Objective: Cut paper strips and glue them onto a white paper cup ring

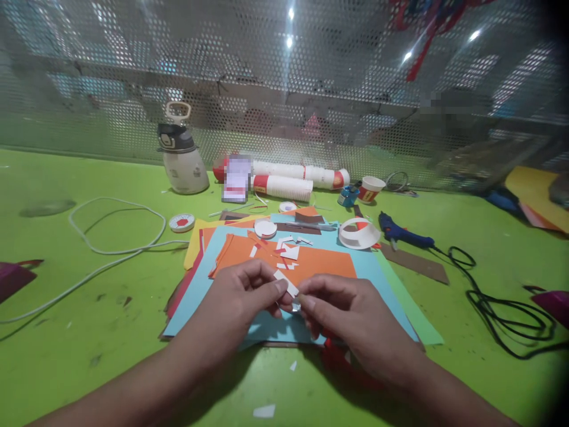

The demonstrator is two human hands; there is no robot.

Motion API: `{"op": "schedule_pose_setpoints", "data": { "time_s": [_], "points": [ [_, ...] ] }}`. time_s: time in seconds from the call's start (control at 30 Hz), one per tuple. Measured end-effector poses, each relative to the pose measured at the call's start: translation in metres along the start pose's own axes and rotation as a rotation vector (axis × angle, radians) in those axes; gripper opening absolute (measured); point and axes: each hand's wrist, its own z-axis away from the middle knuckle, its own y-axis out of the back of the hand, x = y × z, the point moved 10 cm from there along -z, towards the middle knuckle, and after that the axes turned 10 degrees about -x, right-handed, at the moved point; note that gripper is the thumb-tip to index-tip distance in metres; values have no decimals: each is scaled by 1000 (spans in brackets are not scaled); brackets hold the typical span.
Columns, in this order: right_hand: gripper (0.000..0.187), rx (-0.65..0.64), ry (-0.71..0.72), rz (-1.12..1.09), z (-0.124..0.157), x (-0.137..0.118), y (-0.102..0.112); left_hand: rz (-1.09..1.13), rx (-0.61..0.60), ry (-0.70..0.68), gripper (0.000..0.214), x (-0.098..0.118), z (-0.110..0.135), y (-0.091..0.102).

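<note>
My left hand (249, 290) pinches a small white paper piece (285, 283) between thumb and forefinger, above the stacked coloured sheets. The fingertips of my right hand (344, 302) are closed at the right end of this piece. Something small and shiny shows just below the fingertips, too small to name. Under my right palm is a red object (335, 354), mostly hidden; I cannot tell whether the hand holds it. White and red paper scraps (290, 252) lie on an orange sheet (329, 262) beyond my hands, over a light blue sheet (200, 290).
Beyond the sheets stand a flask (184, 169), stacked paper cups (284, 187), a phone (236, 181) and a single cup (371, 188). A white paper ring (359, 234) sits near a blue glue gun (406, 231) with a black cord (502, 323). A white cable (120, 255) loops at left.
</note>
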Motion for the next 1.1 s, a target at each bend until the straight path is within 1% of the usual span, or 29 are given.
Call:
{"op": "schedule_pose_setpoints", "data": {
  "time_s": [0.23, 0.53, 0.7, 0.8, 0.9, 1.1],
  "points": [
    [12, -10, -13, -26, 1, 3, -1, -5, -4, -5, 15, 2, 0, 0],
    [12, -49, -1, -29, 1, -2, -3, 24, -45, -11, 14, 1, 0, -2],
    [12, -88, 56, -13, 3, -7, -4, 83, -103, -8, 14, -1, 1, -6],
    [13, -100, 96, 43, 5, -10, -4, 98, -128, 0, 13, -2, 3, -8],
    [15, -78, 127, 98, 7, -12, -2, 89, -148, -8, 12, -1, 4, -10],
    [15, -59, 166, 186, 8, -18, -3, 104, -155, -9, 12, -1, 4, -10]
  ]
}}
